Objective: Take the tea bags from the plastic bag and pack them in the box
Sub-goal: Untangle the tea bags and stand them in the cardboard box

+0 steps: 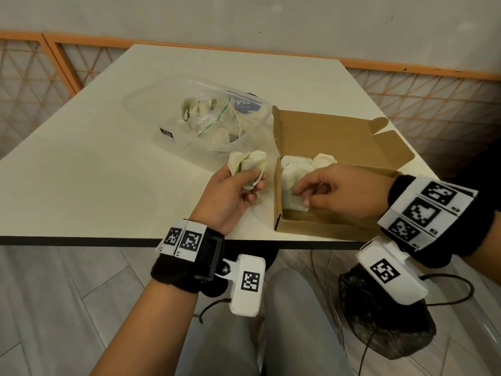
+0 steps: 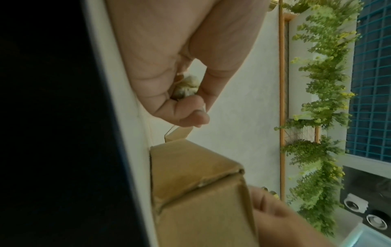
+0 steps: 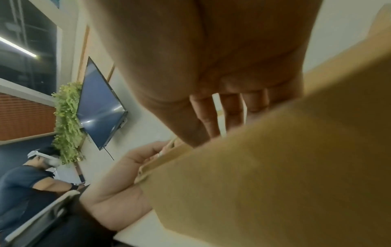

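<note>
My left hand (image 1: 250, 183) grips a bunch of pale tea bags (image 1: 248, 165) just left of the open cardboard box (image 1: 298, 226). In the left wrist view its curled fingers (image 2: 190, 115) enclose a tea bag (image 2: 186, 86), with the box corner (image 2: 201, 192) close below. My right hand (image 1: 301, 196) reaches into the box, thumb and index finger pinching a white tea bag (image 1: 291, 183) that lies on others there. In the right wrist view the box wall (image 3: 275, 167) hides that hand's fingertips. The clear plastic bag (image 1: 214, 131) with more tea bags lies behind, its mouth toward the box.
The plastic bag sits partly in a clear tub (image 1: 141, 104) at mid-table. The box's lid (image 1: 339, 131) stands open at the back. The table's near edge (image 1: 81, 241) runs under my wrists. A dark bag (image 1: 385, 321) lies on the floor. Another person (image 3: 25, 180) sits further off.
</note>
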A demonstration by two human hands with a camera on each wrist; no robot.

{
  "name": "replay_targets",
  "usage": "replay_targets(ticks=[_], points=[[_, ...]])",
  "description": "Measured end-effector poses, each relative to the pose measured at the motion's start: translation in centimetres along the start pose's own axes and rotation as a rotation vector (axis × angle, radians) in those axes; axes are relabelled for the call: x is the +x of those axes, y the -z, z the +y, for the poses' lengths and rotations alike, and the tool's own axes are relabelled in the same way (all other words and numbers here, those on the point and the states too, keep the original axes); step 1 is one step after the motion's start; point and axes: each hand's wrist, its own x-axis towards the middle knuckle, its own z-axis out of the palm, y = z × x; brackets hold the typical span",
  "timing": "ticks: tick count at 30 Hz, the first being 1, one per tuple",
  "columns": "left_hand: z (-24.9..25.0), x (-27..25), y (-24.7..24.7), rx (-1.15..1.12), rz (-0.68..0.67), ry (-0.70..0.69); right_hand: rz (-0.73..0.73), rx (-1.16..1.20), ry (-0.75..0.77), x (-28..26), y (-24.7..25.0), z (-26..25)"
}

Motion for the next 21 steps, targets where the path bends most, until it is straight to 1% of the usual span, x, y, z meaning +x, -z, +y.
replay_targets(ticks=[2, 5, 6, 8, 10, 12, 14, 15, 19, 21], points=[[-0.2, -0.1, -0.1, 0.067, -0.001, -0.047, 0.068, 0.023, 0.027, 0.1, 1.1, -0.8], [-0.7, -0.2, -0.2, 0.210, -0.003, -0.130, 0.243, 0.061, 0.103, 0.7, 2.6, -3.3], [-0.9, -0.2, -0.3, 0.248, -0.007, -0.154, 0.276, 0.051, 0.117, 1.1, 2.7, -4.2], [-1.0, -0.3, -0.3, 0.297, -0.016, -0.190, 0.258, -0.033, 0.121, 2.5, 2.4, -5.8], [-1.0, -0.3, -0.2, 0.327, -0.018, -0.208, 0.158, -0.109, 0.100, 3.8, 1.8, -6.8], [-1.1, -0.2, 0.0, 0.337, -0.021, -0.209, 0.098, -0.095, 0.091, 4.8, 1.8, -7.0], [-1.1, -0.1, 0.1, 0.297, -0.017, -0.191, 0.110, -0.050, 0.079, 5.1, 2.4, -6.7], [-1.1, 0.0, 0.2, 0.250, -0.009, -0.176, 0.128, 0.038, 0.064, 5.2, 2.7, -6.4], [-0.4, 0.1, 0.3, 0.031, 0.044, -0.072, 0.191, 0.746, 0.012, 4.2, 3.4, -5.1], [-0.1, 0.1, 0.5, -0.095, 0.067, -0.021, 0.188, 0.934, 0.011, 3.9, 3.6, -4.4]])
